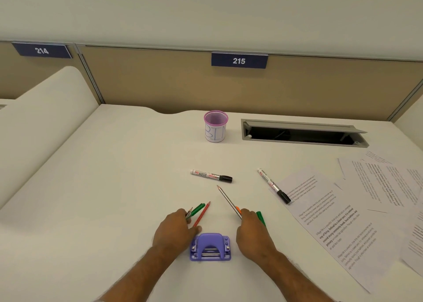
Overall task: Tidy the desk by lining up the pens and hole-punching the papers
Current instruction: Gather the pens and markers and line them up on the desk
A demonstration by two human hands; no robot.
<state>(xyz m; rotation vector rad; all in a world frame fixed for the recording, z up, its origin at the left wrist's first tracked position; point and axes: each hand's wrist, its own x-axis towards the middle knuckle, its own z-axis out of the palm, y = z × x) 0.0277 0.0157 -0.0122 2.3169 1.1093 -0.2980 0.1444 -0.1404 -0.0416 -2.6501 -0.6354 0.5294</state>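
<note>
Under the left hand [176, 229] fingers, gripped pens [198, 211]; right hand [253, 229] grips pencil [229, 201].

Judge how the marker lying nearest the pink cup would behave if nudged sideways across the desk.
The marker looks round-barrelled and lies free on the smooth desk, so it would probably roll. It looks stiff and light. Neither hand touches it.
</note>
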